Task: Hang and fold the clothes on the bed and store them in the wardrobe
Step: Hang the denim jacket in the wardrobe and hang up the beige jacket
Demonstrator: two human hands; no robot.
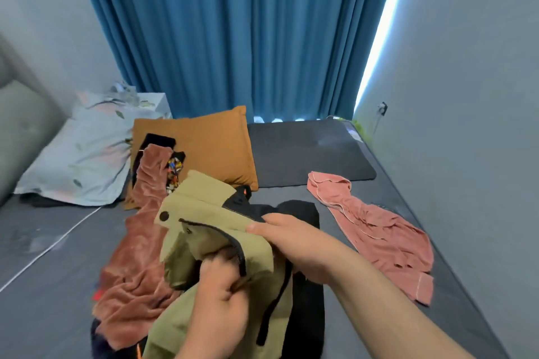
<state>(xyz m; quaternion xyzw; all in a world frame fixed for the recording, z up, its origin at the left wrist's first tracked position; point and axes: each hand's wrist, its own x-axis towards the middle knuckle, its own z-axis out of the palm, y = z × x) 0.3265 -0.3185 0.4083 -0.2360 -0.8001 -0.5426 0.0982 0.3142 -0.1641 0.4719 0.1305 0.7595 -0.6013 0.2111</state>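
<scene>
Head view: the olive jacket is held above the grey bed at centre frame. It is partly bunched, and its black zipper curves down the front.

Left hand: fingers curled, gripping a fold of the jacket just below the zipper.

Right hand: fingers curled round the jacket's upper edge, thumb lying on top of the fabric. The two hands are close together, the right one higher and farther from the camera.

Surrounding items:
- A black garment lies on the bed directly under and behind the jacket.
- A rust-brown fleece garment lies crumpled to the left, touching the jacket.
- A pink garment lies spread out to the right, well apart from the pile.
- An orange pillow and a floral pillow rest at the far end of the bed, with a dark mat just beside the orange one.
- A blue curtain hangs behind the bed.
</scene>
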